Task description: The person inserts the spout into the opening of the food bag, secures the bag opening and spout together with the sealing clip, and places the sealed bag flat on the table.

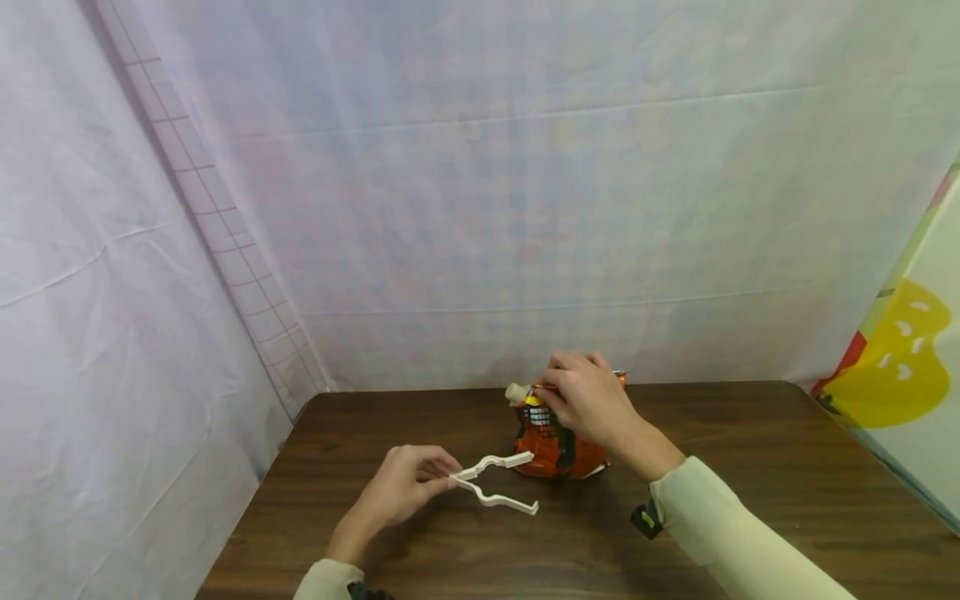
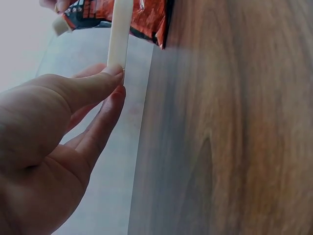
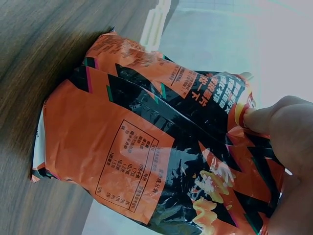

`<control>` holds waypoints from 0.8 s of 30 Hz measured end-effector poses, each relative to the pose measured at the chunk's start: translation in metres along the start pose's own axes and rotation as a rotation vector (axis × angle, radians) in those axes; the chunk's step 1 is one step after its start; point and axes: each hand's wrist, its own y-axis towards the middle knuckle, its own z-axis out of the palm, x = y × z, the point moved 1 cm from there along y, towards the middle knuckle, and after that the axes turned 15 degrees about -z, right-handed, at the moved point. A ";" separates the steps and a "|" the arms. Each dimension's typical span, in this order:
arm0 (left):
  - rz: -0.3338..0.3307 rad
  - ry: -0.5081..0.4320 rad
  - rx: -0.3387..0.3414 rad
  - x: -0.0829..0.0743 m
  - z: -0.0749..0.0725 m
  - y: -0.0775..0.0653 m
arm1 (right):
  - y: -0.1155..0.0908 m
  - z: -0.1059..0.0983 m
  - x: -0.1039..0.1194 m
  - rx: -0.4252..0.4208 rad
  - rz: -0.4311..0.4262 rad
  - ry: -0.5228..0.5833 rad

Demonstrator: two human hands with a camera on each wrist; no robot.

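Note:
My left hand (image 1: 412,486) pinches the hinge end of a white bag clip (image 1: 495,500) between thumb and fingertips. The clip's two arms spread in a V toward the right, a small hook on the lower one. In the left wrist view, one flat clip arm (image 2: 119,39) points up from the fingertips. With its fingers on the top edge, my right hand (image 1: 592,400) grips an orange and black snack bag (image 1: 551,454) standing on the table. The right wrist view shows the printed side of the bag (image 3: 112,142). A cream-coloured stub (image 1: 516,393) sticks out at the bag's upper left corner.
The dark wood-grain table (image 1: 720,467) runs back to a pale hanging sheet (image 1: 525,208). Another white sheet (image 1: 112,333) hangs on the left. At the right edge is a panel with a yellow shape (image 1: 892,367).

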 end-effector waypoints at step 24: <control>-0.026 -0.071 -0.113 0.003 -0.013 0.005 | -0.004 -0.005 -0.004 -0.012 -0.001 0.006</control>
